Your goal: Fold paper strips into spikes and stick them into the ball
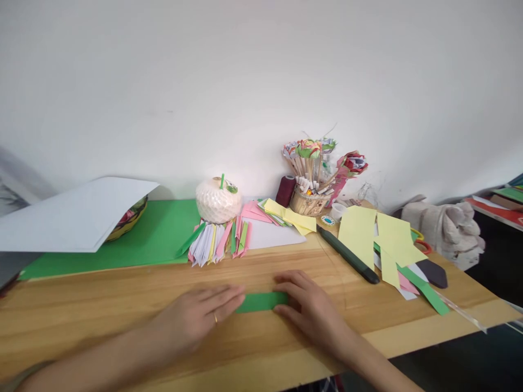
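Note:
A green paper strip (260, 302) lies flat on the wooden table, between my two hands. My left hand (204, 313), with a ring on one finger, rests its stretched fingers on the strip's left end; its thumb is hidden. At the other end, my right hand (306, 302) curves around the strip, thumb at the near edge and fingers at the far one, covering that end. Beyond my hands, a bundle of folded paper pieces (214, 242) in white, pink, yellow and green lies before a white textured round pot (218, 201).
A dark green utility knife (347, 253) lies right of my hands, beside yellow paper sheets (357, 234). Behind stand a basket (308, 204) of paper flowers and a maroon thread spool (285, 190). Large white sheets (77, 218) overhang green paper (163, 234) at left.

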The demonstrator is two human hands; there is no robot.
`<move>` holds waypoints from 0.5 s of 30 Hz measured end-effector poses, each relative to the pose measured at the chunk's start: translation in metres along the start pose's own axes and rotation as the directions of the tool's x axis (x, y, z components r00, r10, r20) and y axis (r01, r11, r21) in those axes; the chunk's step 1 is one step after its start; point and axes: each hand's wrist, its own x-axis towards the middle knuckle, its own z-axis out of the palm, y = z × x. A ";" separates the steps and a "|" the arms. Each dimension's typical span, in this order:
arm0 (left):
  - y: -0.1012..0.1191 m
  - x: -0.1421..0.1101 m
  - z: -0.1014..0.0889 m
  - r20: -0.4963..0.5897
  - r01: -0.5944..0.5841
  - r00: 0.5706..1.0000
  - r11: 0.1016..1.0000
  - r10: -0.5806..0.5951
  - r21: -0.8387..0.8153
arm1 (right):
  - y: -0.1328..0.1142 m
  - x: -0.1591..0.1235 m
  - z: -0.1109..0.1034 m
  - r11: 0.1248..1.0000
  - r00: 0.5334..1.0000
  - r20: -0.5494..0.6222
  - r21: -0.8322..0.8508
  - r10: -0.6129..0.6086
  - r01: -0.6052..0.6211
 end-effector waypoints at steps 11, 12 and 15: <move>0.026 0.049 0.006 0.001 0.300 0.950 0.911 -0.313 -0.284 | -0.013 -0.009 0.021 0.966 0.948 -0.310 -0.257 -0.075 -0.008; 0.028 0.054 0.005 0.088 0.396 0.916 0.850 -0.391 -0.346 | -0.017 -0.008 0.022 0.968 0.950 -0.301 -0.252 -0.078 0.000; 0.026 0.068 0.002 0.227 0.528 0.844 0.675 -0.486 -0.516 | -0.028 -0.005 0.021 0.990 0.972 -0.218 -0.127 -0.083 0.056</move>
